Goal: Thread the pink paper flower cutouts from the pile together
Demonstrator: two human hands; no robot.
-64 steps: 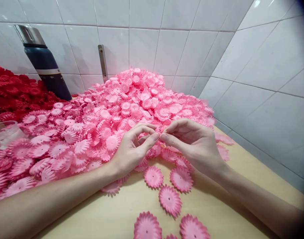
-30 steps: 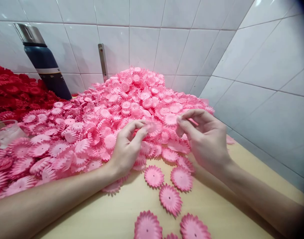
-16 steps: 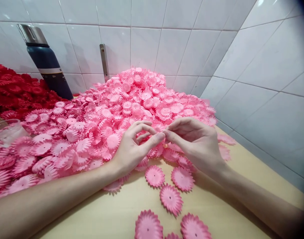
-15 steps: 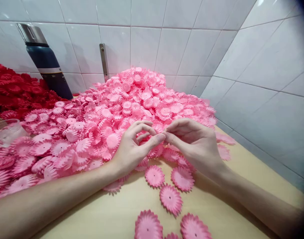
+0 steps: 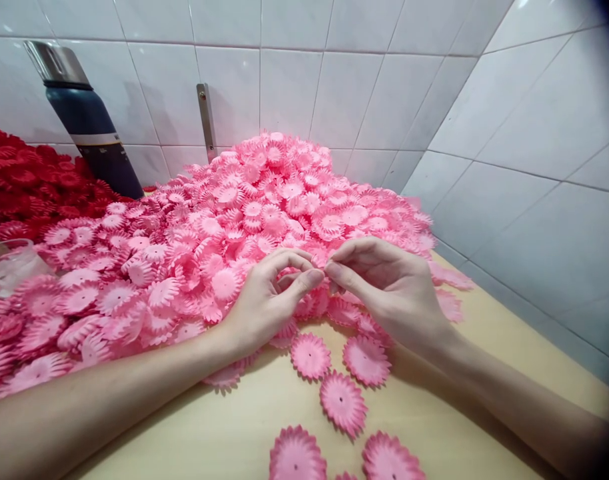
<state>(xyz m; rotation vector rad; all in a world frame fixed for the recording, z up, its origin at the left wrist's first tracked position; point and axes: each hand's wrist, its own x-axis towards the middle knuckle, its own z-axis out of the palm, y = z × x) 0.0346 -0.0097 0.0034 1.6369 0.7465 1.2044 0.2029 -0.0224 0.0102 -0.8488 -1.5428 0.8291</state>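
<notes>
Near edge: loose pink scalloped fabric flower discs (image 5: 340,400) on the beige bench (image 5: 224,427).
Hands: left hand (image 5: 264,303) and right hand (image 5: 392,290) pinch together, thumbs touching; grasped item hidden.
Far corner: heaped pink petal pile (image 5: 264,200).
Risk: slipping forearm could scatter discs.
Change: right hand returned from pile.
</notes>
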